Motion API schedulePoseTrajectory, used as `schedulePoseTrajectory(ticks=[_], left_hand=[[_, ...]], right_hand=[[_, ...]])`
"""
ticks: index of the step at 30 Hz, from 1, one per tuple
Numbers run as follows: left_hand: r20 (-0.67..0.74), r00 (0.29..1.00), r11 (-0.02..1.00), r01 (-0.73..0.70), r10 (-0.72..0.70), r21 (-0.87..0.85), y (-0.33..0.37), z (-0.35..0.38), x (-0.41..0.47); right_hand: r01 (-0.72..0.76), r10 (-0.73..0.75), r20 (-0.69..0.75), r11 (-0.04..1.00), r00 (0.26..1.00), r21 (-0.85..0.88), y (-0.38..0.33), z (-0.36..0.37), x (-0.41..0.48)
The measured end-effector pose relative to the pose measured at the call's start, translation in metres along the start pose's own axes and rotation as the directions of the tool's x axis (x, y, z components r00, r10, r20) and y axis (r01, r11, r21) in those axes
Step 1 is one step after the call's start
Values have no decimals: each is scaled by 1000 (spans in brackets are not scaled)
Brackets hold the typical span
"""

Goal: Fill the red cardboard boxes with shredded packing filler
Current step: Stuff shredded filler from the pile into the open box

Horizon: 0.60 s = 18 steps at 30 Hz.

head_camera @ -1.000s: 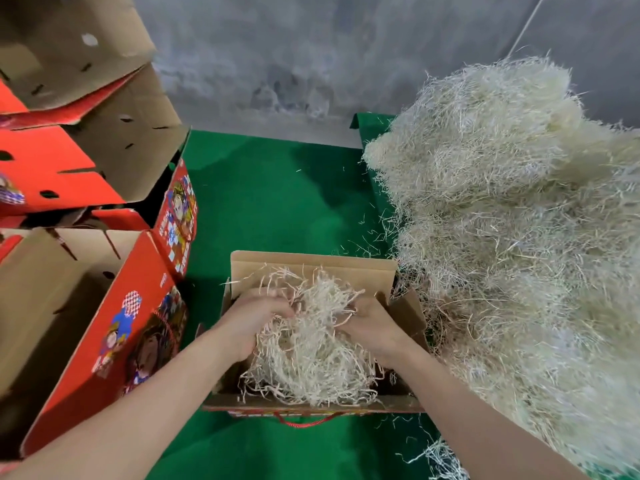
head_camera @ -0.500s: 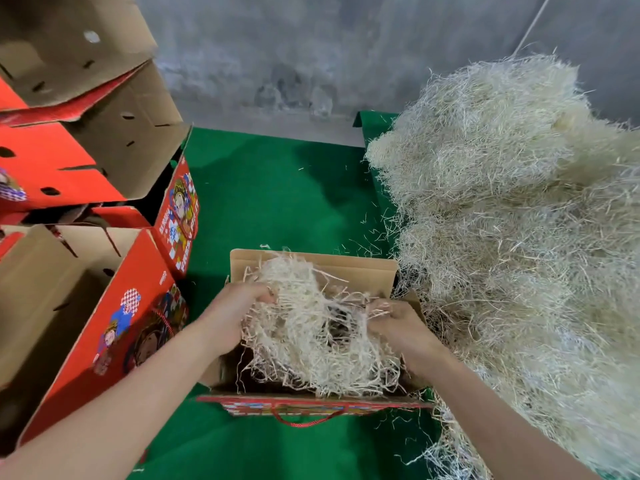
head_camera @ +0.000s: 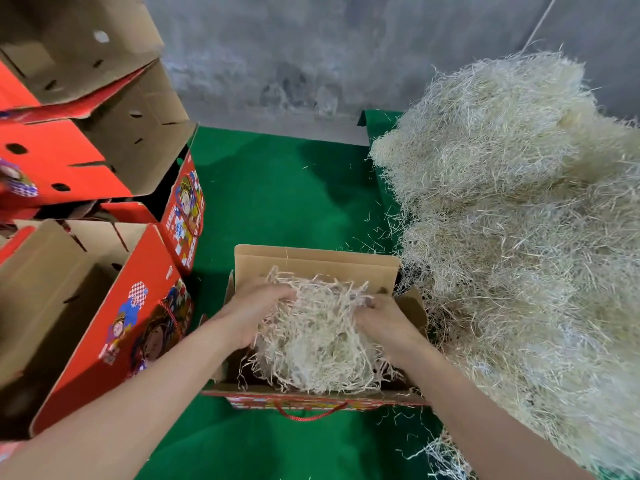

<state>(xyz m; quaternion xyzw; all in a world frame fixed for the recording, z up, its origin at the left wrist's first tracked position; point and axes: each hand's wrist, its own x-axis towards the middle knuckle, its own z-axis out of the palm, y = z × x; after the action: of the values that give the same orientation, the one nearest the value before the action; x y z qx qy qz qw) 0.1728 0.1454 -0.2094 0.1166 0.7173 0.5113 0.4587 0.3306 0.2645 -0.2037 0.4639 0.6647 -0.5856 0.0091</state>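
Observation:
An open red cardboard box [head_camera: 313,261] with a red rope handle stands on the green mat in front of me. A clump of pale shredded filler [head_camera: 315,341] lies inside it and rises above the rim. My left hand [head_camera: 254,311] grips the clump's left side. On the right side of the clump, my right hand [head_camera: 384,322] presses into the strands with curled fingers. A large heap of the same filler [head_camera: 519,220] fills the right side of the view, touching the box's right flap.
Several open red boxes [head_camera: 114,323] with printed cartoon figures are stacked and tilted at the left. The green mat [head_camera: 277,195] stretches from the box back to a grey concrete wall [head_camera: 311,57]. Loose strands lie on the mat at the lower right.
Both hands lifted and spread the clump apart half a second ago, and now press closer together on it, lower in the box.

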Motion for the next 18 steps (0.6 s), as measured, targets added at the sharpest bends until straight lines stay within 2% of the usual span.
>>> schedulePoseTrajectory(ticks=[3, 6, 7, 9, 11, 13, 14, 18], left_hand=[[-149, 986, 997, -72, 73, 15, -3, -14, 10], [-194, 979, 997, -73, 66, -30, -2, -14, 5], [-147, 989, 997, -45, 35, -68, 0, -13, 5], [89, 996, 992, 40, -30, -119, 2, -10, 0], [265, 962, 998, 59, -60, 10, 5, 1, -5], [214, 973, 988, 51, -82, 149, 6, 14, -7], [154, 987, 982, 24, -54, 189, 7, 14, -3], [80, 995, 935, -89, 65, 342, 12, -18, 9]], right_hand=[[-24, 27, -51, 998, 998, 61, 2, -18, -3], [-44, 52, -100, 995, 994, 85, -1, -25, -8], [-28, 39, -106, 994, 994, 109, -1, -26, -8], [-9, 20, -84, 992, 996, 125, -6, -22, -13], [-11, 11, 2, 997, 1000, 77, -10, -15, -15], [-6, 4, 99, 1000, 995, 20, -11, -7, -14], [-7, 8, 99, 1000, 995, -8, -12, -8, -14], [-39, 35, -61, 997, 998, -64, -12, -32, -15]])
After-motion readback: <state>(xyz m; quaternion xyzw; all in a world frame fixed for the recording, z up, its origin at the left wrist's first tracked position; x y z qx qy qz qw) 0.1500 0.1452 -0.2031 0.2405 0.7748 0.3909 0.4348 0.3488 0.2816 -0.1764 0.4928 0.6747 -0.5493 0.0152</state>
